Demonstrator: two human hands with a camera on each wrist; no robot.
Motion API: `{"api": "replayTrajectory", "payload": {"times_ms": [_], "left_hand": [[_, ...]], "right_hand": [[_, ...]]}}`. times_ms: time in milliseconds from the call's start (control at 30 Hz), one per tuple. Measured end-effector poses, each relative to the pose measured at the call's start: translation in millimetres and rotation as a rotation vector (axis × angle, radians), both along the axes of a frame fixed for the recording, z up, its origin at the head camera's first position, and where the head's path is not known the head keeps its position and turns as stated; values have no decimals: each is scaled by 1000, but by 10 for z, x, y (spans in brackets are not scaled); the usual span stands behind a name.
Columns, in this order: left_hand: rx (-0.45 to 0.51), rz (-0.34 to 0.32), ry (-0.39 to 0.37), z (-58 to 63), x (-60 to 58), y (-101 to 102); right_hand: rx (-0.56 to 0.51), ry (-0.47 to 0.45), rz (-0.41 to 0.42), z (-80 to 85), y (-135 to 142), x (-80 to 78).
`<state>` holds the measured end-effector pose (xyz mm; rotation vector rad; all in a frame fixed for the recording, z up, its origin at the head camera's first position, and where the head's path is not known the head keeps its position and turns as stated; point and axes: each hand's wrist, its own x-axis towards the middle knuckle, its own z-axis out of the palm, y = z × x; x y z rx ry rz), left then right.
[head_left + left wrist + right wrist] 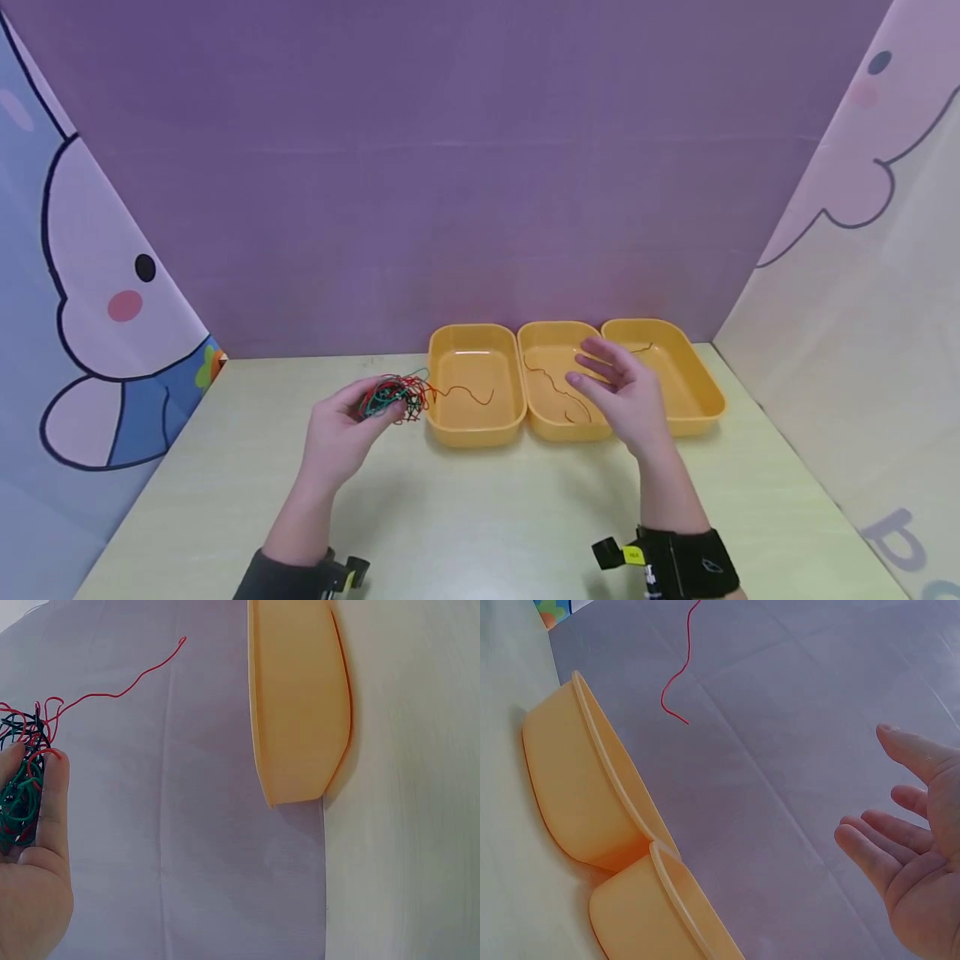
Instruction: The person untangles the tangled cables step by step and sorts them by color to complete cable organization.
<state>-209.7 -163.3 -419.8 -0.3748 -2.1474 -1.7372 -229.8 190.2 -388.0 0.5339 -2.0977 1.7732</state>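
A tangle of red, green and dark wires (392, 392) sits between the thumb and fingers of the left hand (341, 427), pinched above the bench (480, 525), one red end trailing rightward. The right hand (628, 398) hovers, fingers apart, near yellow trays (476, 435) lining the bench's back edge.

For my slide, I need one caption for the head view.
Left hand holds tangled red, green and dark wires; empty right hand hovers near yellow trays.

The left cuff (288, 575), lower left, was black; the black right cuff (684, 563), lower right, had a yellow tag (633, 555) and pale emblem (712, 566).
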Motion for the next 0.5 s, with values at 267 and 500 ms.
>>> {"api": "replayTrajectory", "payload": {"times_ms": [267, 500], "left_hand": [[-1, -22, -16, -12, 5, 58], [-3, -47, -18, -33, 4, 129]], "right_hand": [[17, -51, 79, -64, -140, -13], [-6, -70, 164, -23, -354, 49]]}}
